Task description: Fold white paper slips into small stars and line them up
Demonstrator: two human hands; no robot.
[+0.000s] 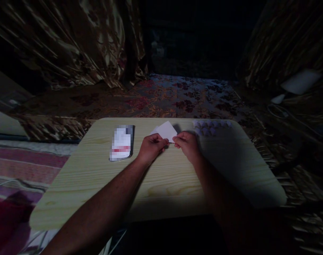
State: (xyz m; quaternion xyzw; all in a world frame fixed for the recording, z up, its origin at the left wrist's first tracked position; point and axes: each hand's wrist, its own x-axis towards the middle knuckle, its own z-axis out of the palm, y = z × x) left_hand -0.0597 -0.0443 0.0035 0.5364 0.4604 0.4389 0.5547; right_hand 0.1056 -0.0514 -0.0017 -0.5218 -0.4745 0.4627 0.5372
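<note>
The person sat at a low wooden table (161, 177) in a dim room, both hands meeting near its far middle. The left hand (151, 148) and the right hand (187, 144) each pinched the near edge of a small white paper (166, 131) between thumb and fingertips. The paper was held just above the tabletop, tilted, one corner pointing away from the person; its long axis I could not tell. A white packet (121, 143) lay to the left, and a cluster of small pale purple pieces (210, 126) lay to the right.
</note>
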